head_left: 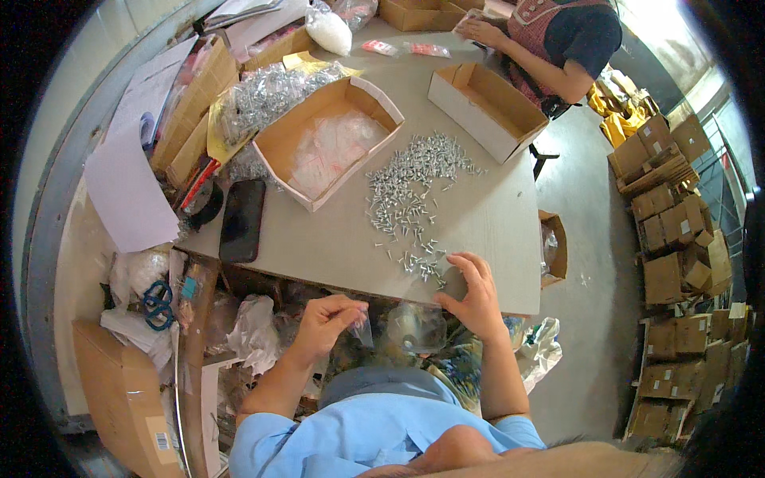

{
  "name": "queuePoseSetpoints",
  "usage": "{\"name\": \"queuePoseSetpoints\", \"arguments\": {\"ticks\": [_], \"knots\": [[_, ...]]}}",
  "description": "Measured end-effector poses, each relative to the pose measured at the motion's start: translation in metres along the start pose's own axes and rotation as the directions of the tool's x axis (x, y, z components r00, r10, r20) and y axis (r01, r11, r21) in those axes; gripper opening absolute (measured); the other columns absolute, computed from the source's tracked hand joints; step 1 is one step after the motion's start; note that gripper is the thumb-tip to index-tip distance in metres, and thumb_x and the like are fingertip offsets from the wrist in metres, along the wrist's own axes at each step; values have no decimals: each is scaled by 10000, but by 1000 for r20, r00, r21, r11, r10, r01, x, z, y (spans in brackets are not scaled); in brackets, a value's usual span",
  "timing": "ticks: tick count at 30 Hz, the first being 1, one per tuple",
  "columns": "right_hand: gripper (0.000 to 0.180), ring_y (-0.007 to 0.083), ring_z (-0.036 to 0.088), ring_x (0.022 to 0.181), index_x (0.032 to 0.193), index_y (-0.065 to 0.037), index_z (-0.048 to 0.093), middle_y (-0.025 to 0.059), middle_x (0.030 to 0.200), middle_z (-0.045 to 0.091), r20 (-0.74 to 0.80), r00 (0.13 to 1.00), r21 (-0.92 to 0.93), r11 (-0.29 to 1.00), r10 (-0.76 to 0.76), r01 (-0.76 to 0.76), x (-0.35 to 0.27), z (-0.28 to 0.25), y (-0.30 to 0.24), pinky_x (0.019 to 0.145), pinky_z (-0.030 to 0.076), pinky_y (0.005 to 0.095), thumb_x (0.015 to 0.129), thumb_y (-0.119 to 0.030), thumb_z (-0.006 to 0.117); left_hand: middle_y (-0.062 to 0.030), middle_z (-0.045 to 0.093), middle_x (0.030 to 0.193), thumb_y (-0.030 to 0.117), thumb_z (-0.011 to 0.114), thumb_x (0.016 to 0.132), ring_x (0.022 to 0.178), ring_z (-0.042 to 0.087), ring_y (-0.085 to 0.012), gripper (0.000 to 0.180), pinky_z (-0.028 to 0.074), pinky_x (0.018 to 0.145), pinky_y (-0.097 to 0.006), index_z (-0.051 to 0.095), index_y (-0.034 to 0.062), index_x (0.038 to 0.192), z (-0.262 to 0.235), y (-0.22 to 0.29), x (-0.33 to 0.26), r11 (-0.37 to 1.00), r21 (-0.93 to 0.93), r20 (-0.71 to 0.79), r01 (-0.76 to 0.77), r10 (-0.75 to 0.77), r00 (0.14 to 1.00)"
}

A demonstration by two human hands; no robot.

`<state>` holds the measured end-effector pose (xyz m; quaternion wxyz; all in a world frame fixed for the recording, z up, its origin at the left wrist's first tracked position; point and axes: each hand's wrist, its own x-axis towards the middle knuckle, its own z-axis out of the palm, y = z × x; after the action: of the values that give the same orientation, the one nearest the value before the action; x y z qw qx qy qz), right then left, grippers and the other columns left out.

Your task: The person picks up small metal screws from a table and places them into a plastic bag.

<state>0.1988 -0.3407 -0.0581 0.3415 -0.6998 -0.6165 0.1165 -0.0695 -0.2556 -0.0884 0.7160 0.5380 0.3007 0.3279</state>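
My left hand [327, 323] is closed in a pinch just off the table's near edge, with a small clear plastic bag [363, 328] hanging from its fingertips. My right hand [476, 303] is over the near edge, thumb and fingers curved apart, with nothing visible between them. Beside its fingertips lies the near end of a loose pile of small silver screws [410, 179], which spreads back across the table. Between my hands, below the edge, a clear plastic piece [417, 327] shows; its exact kind is hard to make out.
An open carton of clear bags [335, 151] stands behind the screws, left of them; a black phone [242, 221] lies nearer. Another open box [488, 111] is at the far right, by a co-worker [562, 48]. Blue-handled scissors [158, 305] lie at left; stacked cartons [673, 215] line the right.
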Motion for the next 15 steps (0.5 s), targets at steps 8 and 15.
{"name": "queuePoseSetpoints", "arguments": {"ticks": [8,15], "knots": [[339,318,538,934,960,-59,588,108,981,565,-67,997,-98,994,-48,41,4,11,-7,808,450,400,659,-124,731,-68,674,830,31,734,760,703,602,-122,84,485,629,-267,652,36,747,-3,-44,-13,962,0,36,275,-275,961],[212,323,540,876,900,-59,581,119,927,561,-145,985,-157,985,-89,66,4,24,-3,761,463,410,712,-96,671,-83,684,904,131,761,770,776,610,-133,138,497,661,-292,661,36,789,3,-80,-18,906,266,268,330,-398,877]]}}
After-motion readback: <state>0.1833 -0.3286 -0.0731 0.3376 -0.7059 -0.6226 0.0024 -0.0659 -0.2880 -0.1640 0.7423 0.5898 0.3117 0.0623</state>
